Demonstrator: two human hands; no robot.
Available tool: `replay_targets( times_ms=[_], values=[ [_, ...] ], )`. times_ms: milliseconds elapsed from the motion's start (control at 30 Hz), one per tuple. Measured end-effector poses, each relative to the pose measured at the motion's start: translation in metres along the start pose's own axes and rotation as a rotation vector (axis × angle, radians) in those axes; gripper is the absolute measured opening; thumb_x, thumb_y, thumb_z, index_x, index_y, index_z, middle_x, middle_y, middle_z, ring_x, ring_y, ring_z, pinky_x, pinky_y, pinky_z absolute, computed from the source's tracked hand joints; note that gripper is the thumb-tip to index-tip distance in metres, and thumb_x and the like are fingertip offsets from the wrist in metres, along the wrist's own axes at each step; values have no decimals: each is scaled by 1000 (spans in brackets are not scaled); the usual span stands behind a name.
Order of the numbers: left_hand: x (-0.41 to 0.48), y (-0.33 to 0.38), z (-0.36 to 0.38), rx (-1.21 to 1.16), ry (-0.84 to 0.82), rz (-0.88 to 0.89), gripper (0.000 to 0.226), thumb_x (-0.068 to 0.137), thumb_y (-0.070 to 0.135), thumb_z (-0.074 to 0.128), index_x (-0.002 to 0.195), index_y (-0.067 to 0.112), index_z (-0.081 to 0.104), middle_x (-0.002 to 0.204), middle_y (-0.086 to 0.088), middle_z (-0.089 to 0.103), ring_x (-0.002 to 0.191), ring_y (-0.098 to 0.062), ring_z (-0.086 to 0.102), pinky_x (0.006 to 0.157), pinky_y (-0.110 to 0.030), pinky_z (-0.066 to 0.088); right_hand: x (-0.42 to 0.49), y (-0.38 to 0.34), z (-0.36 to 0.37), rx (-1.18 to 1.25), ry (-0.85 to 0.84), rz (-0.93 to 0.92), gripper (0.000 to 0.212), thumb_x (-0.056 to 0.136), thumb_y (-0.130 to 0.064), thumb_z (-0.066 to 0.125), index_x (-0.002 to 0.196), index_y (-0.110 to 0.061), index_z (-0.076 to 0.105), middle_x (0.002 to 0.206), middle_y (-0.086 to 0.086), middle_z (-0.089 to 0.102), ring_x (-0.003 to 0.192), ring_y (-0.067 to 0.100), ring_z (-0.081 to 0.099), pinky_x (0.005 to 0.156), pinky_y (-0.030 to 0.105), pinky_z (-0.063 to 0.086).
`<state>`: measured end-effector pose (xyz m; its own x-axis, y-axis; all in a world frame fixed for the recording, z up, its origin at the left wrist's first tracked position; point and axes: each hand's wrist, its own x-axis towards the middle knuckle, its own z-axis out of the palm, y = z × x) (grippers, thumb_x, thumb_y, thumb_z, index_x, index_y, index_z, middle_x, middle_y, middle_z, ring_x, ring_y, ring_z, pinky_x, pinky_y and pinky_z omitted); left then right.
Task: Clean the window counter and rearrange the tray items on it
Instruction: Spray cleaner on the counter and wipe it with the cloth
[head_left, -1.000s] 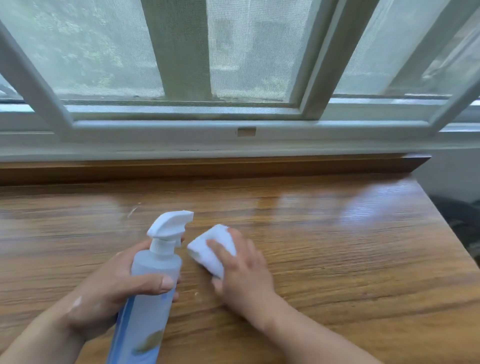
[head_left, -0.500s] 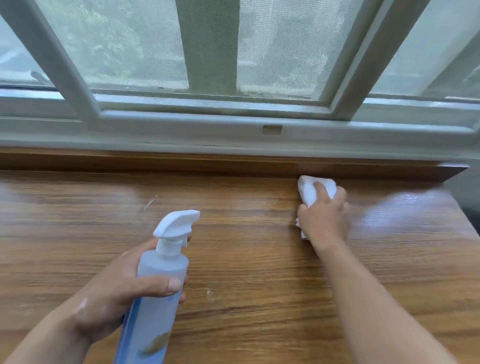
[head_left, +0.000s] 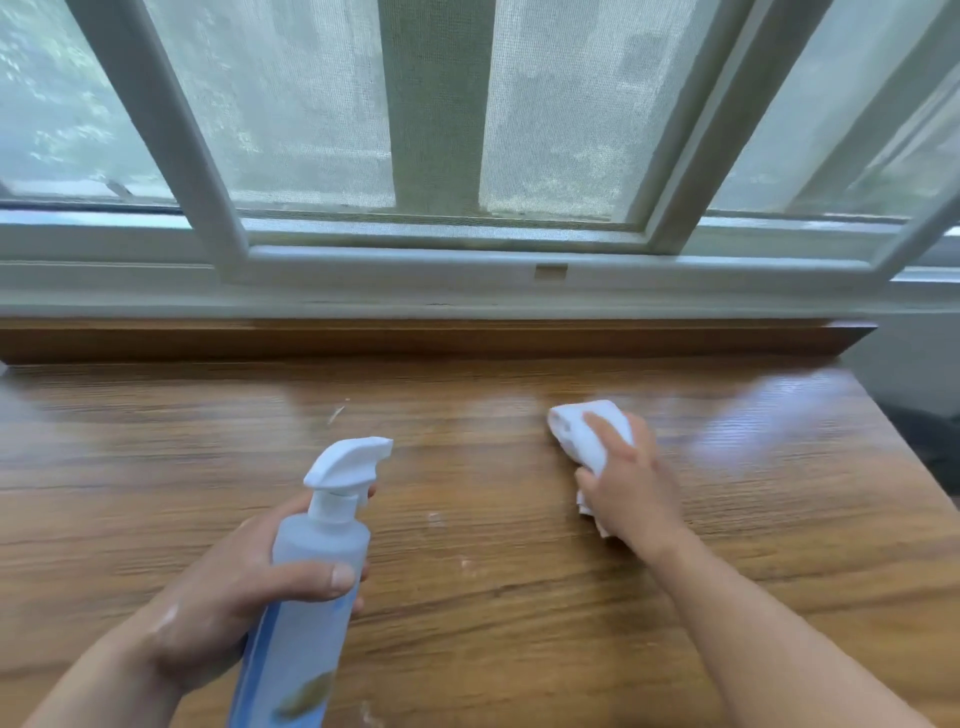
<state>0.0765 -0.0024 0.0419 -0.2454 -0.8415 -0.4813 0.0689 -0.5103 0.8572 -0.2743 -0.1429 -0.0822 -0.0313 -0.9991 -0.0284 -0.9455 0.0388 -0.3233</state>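
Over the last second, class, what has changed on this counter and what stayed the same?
The right hand swept the white cloth from beside the spray bottle out to the back ledge, then drew it partway back. The left hand still grips the bottle.

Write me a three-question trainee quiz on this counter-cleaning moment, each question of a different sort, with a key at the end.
1. True or false: the left hand holds the spray bottle.
2. Multiple choice: the white cloth under the right hand rests on: A) the window glass, B) the wooden counter, C) a tray.
3. Fill the blank: the bottle's spray head is coloured ____.

Key: 1 true; 2 B; 3 white.
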Motion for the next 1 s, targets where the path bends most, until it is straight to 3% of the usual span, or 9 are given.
replay_targets(
  times_ms=[100, 167, 300, 433, 533, 667, 800, 933, 1000],
  values=[
    [-10, -5, -10, 2, -7, -2, 71, 44, 30, 94, 112, 25, 73, 92, -24, 68, 80, -37, 68, 72, -41, 57, -2, 32, -16, 29, 94, 210, 65, 82, -34, 63, 144, -39, 44, 153, 2, 27, 128, 32, 45, 101, 41, 42],
    [-18, -9, -15, 15, -2, 9, 66, 49, 28, 91, 112, 27, 73, 94, -23, 69, 81, -37, 70, 74, -42, 55, -16, 15, -8, 7, 114, 270, 66, 81, -36, 64, 144, -36, 46, 152, 5, 28, 127, 35, 46, 100, 43, 43],
    [-35, -17, -31, 62, 70, 66, 77, 40, 42, 98, 112, 31, 73, 97, -22, 75, 83, -39, 73, 77, -45, 55, -80, -68, 27, -38, 14, 50, 70, 76, -44, 60, 144, -41, 43, 151, 5, 29, 123, 35, 49, 99, 44, 48],
    [-48, -24, -49, 55, 183, 160, 84, 36, 47, 101, 114, 31, 73, 96, -26, 74, 91, -52, 70, 85, -57, 52, -149, -139, 58, -1, -16, -235, 75, 56, -43, 66, 130, -40, 56, 144, 10, 49, 98, 33, 61, 78, 42, 58],
    [-56, -20, -64, 40, 252, 263, 92, 33, 51, 102, 118, 33, 72, 94, -24, 74, 89, -46, 73, 86, -57, 51, -147, -131, 57, -4, -68, -300, 72, 62, -44, 59, 133, -42, 52, 147, 8, 47, 106, 33, 59, 87, 44, 56],
    [-61, -16, -81, 28, 336, 369, 103, 35, 52, 101, 130, 32, 65, 100, -22, 74, 92, -42, 75, 88, -54, 55, -105, -68, 31, 2, 1, -34, 70, 73, -41, 62, 141, -39, 49, 151, 7, 38, 127, 35, 48, 103, 43, 46],
    [-57, -28, -92, 223, 497, 490, 78, 48, 59, 92, 119, 47, 65, 99, -12, 78, 96, -35, 75, 91, -57, 57, -93, -42, 9, 29, 31, 216, 67, 80, -37, 64, 144, -42, 41, 150, 1, 27, 122, 34, 49, 98, 41, 46],
    [-40, -47, -104, 354, 653, 558, 89, 49, 73, 88, 119, 25, 62, 105, -14, 74, 100, -35, 72, 84, -62, 58, -121, -77, 17, 5, -18, 156, 69, 84, -39, 61, 147, -42, 36, 156, 1, 18, 127, 32, 43, 101, 38, 42],
    [-33, -53, -108, 382, 684, 589, 92, 51, 73, 88, 123, 23, 60, 109, -13, 72, 103, -35, 70, 85, -62, 58, -133, -85, 19, 30, -58, 98, 68, 85, -39, 60, 148, -43, 34, 157, -2, 15, 131, 30, 38, 104, 37, 40]
  ],
)
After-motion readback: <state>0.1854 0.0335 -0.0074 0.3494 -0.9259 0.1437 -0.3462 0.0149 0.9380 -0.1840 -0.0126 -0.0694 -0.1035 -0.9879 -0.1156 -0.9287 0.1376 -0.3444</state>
